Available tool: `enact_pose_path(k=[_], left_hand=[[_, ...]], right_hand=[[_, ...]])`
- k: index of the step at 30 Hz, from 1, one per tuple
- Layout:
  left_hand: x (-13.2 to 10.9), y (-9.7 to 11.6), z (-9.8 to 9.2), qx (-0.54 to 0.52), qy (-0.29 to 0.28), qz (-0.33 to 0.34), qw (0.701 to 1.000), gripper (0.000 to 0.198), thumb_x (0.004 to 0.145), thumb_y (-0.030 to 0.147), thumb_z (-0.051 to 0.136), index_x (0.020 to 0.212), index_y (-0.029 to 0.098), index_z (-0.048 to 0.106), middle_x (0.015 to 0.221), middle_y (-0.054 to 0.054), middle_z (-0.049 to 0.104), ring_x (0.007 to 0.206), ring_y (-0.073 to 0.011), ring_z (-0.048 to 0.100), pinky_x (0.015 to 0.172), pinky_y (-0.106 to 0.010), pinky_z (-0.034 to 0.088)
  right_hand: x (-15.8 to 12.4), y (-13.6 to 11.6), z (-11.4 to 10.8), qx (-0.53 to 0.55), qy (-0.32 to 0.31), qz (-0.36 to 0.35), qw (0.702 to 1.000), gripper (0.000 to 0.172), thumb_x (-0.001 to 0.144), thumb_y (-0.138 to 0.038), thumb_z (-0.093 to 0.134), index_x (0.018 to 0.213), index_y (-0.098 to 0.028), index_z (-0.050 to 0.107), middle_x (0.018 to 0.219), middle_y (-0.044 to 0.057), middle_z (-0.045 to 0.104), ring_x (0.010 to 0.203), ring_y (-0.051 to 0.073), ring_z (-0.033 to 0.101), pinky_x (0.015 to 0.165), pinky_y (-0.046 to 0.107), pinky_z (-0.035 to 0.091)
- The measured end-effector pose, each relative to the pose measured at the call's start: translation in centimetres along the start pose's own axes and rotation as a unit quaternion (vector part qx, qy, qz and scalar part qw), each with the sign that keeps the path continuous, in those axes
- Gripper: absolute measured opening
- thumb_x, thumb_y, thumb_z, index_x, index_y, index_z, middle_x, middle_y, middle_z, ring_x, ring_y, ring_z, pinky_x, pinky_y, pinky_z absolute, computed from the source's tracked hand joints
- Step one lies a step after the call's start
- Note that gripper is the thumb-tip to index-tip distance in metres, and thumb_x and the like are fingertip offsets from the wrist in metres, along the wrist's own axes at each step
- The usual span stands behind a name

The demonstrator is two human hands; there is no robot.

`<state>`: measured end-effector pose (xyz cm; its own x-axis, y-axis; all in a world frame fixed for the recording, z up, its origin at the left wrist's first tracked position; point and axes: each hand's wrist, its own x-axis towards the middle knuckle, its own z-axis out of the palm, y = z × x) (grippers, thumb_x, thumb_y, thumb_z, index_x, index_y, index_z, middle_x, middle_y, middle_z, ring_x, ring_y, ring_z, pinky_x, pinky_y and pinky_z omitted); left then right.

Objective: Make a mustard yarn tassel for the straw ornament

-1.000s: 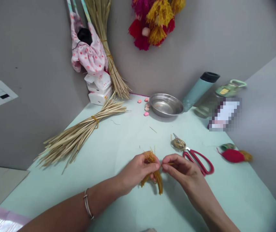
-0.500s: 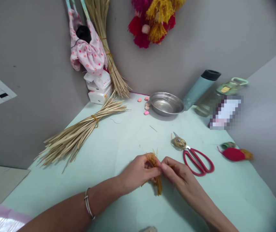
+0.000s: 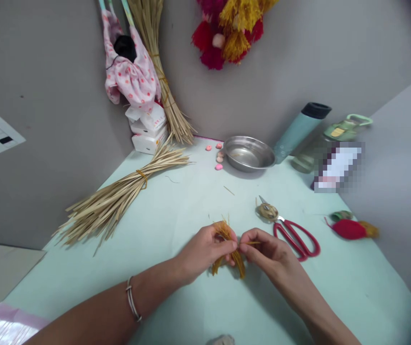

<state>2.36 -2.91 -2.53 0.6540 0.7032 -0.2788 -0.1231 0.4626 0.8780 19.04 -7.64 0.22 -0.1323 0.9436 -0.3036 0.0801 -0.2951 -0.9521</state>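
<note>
Pale green counter (image 3: 191, 306), grey corner walls. Left hand (image 3: 205, 251): grip clamped on a golden straw tuft (image 3: 239, 266). Frayed top pokes above the fingers; strands hang below the grip onto the counter. Right hand (image 3: 268, 249): grip pinched on one thin strand (image 3: 252, 243), fingertips touching the left grip. Red scissors (image 3: 297, 237) lie just right of the right grip. Beyond, well apart: tied pale straw bundle (image 3: 119, 201) far left, steel bowl (image 3: 249, 154) near the wall.
</note>
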Motion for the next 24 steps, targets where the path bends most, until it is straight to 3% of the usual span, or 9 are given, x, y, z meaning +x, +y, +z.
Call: enact_pose_path(k=[9, 15, 20, 24], left_hand=[[0.0, 0.0, 0.2, 0.032, 0.0, -0.003, 0.999, 0.01, 0.075, 0.024, 0.06, 0.078, 0.016, 0.054, 0.063, 0.003, 0.054, 0.057, -0.009, 0.055, 0.06, -0.022, 0.041], [-0.1, 0.2, 0.3, -0.06, 0.003, -0.029, 0.998, 0.014, 0.075, 0.027, 0.061, 0.078, 0.016, 0.054, 0.064, 0.003, 0.052, 0.057, -0.0079, 0.052, 0.062, -0.022, 0.041], [-0.1, 0.2, 0.2, -0.048, -0.026, -0.017, 0.998, 0.03, 0.071, 0.036, 0.073, 0.084, 0.015, 0.056, 0.069, 0.001, 0.057, 0.06, -0.0086, 0.054, 0.064, -0.023, 0.042], [-0.1, 0.3, 0.2, -0.067, -0.021, -0.002, 0.998, 0.03, 0.073, 0.04, 0.071, 0.081, 0.016, 0.056, 0.062, 0.003, 0.052, 0.057, -0.0076, 0.05, 0.061, -0.021, 0.04]], right_hand=[[-0.2, 0.3, 0.4, -0.057, 0.011, -0.01, 0.998, 0.015, 0.085, -0.032, 0.061, 0.079, -0.019, 0.055, 0.068, 0.0, 0.064, 0.066, 0.016, 0.059, 0.063, 0.028, 0.044], [0.0, -0.2, 0.7, 0.004, 0.01, 0.009, 1.0, 0.017, 0.082, -0.034, 0.063, 0.076, -0.02, 0.056, 0.065, 0.0, 0.064, 0.065, 0.017, 0.061, 0.061, 0.028, 0.045], [0.0, -0.6, 0.7, 0.058, -0.004, -0.001, 0.998, 0.017, 0.084, -0.032, 0.063, 0.076, -0.02, 0.056, 0.069, 0.002, 0.067, 0.068, 0.017, 0.063, 0.065, 0.028, 0.046], [0.0, -0.7, 0.9, 0.052, -0.009, -0.003, 0.999, 0.02, 0.085, -0.037, 0.062, 0.077, -0.02, 0.055, 0.071, 0.001, 0.066, 0.069, 0.017, 0.062, 0.068, 0.03, 0.047]])
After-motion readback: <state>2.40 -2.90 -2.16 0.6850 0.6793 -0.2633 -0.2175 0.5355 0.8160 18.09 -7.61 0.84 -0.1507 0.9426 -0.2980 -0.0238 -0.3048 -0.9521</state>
